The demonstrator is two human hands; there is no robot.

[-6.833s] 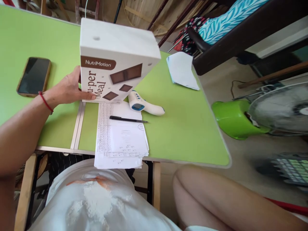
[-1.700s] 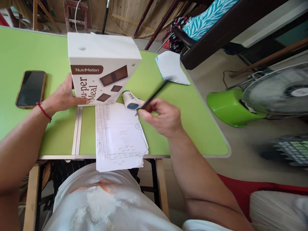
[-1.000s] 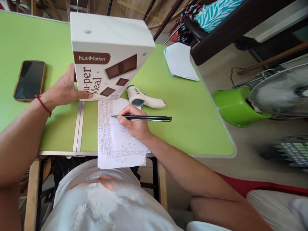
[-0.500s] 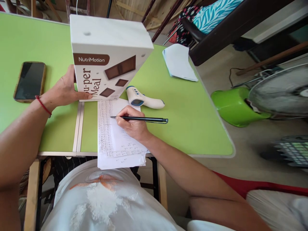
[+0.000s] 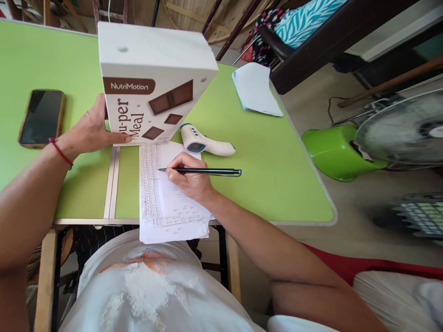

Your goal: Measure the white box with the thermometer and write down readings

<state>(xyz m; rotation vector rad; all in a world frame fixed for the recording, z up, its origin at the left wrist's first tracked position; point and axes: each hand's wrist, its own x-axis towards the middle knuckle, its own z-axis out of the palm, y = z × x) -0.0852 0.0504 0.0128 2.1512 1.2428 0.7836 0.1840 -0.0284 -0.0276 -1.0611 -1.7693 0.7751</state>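
My left hand [image 5: 92, 129] grips the lower left edge of a white NutriMotion box [image 5: 138, 101], thumb across its front and the other fingers hidden behind. The box stands upright on the green table. Between the fingertips of my right hand [image 5: 190, 177] is a black pen [image 5: 218, 172], its tip at a handwritten sheet. That sheet tops a stack of papers [image 5: 173, 230] overhanging the table's front edge. Dense writing fills the sheet's left part. Just beyond my right hand, a white and blue infrared thermometer [image 5: 207, 142] lies beside the box.
A phone [image 5: 41, 117] rests at the left on the green table [image 5: 277, 184]. Folded white paper [image 5: 258, 90] lies near the far right corner. Off the table's right side are a green plastic stool [image 5: 328, 152] and a fan [image 5: 408, 131]. A metal seam crosses the tabletop.
The whole view has shifted very slightly. Both hands, the box and the pen keep practically the same places.
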